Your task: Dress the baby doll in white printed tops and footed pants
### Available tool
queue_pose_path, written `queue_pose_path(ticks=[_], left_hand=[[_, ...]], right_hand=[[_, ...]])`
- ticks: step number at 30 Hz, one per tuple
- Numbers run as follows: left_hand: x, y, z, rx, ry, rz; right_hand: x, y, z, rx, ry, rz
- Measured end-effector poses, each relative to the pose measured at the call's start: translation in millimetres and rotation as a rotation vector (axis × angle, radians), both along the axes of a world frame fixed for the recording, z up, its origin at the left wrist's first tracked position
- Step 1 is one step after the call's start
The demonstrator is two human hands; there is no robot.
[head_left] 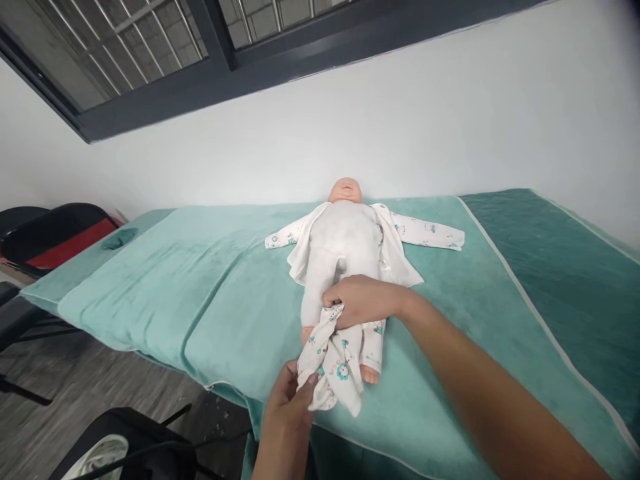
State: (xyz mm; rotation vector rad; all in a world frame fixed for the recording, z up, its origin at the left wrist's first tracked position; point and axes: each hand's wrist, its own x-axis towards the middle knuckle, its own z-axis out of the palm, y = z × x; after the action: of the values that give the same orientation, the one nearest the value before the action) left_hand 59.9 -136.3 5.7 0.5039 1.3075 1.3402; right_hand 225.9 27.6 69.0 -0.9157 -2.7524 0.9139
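A baby doll [345,230] lies on its back, its head toward the wall and its arms spread in the sleeves of an open white printed jacket [427,233]. Printed baby trousers [343,370] are bunched around the lower legs. One trouser leg covers the shin on the right, with a bare foot [370,375] sticking out. My left hand [293,397] pinches the loose leg of the trousers at the lower edge. My right hand [363,300] is closed on the upper part of the cloth, over the doll's shins. The other foot is mostly hidden by fabric.
The doll is on a padded bed with a green cover [240,280], pushed against a white wall [400,120]. A barred window [150,47] is above. Dark chairs [60,233] stand at the left, and a black seat [125,440] is by the front edge.
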Motion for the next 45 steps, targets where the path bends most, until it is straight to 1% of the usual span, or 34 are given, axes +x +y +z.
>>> queue_pose_path(ticks=[2, 7, 12, 17, 19, 23, 27, 31, 35, 38, 40, 43, 45], left_hand=[[0, 3, 6.4, 0.022, -0.033, 0.006], [-6, 18, 18.1, 0.086, -0.024, -0.015], [-12, 43, 17.4, 0.123, -0.048, -0.056], [-10, 61, 10.9, 0.199, -0.151, -0.089], [-12, 62, 8.1, 0.209, -0.187, -0.122], [-19, 54, 5.8, 0.165, -0.214, -0.236], [-26, 50, 2.0, 0.157, -0.271, -0.317], [-28, 57, -5.2, 0.160, -0.372, -0.322], [-25, 63, -5.0, 0.137, -0.427, -0.345], [-20, 63, 1.4, 0.118, -0.378, -0.356], [-18, 63, 5.9, 0.109, -0.293, -0.334], [-21, 68, 9.6, 0.116, -0.069, -0.255], [-26, 76, 10.2, 0.175, 0.146, -0.196]], right_hand=[[1, -1, 3, -0.020, 0.007, -0.005], [1, 1, 7, -0.085, 0.028, -0.016], [4, 4, 6, -0.149, 0.093, -0.042], [5, 5, 6, -0.170, 0.134, -0.068], [5, 5, 6, -0.184, 0.143, -0.068], [5, 3, 7, -0.205, 0.165, -0.039], [5, 2, 7, -0.219, 0.183, -0.060], [6, 2, 9, -0.214, 0.155, -0.047], [8, 2, 12, -0.278, 0.160, -0.021], [10, 2, 11, -0.296, 0.173, 0.009], [10, 3, 9, -0.278, 0.176, -0.016], [9, 4, 5, -0.259, 0.209, -0.067], [8, 4, 4, -0.269, 0.254, -0.076]])
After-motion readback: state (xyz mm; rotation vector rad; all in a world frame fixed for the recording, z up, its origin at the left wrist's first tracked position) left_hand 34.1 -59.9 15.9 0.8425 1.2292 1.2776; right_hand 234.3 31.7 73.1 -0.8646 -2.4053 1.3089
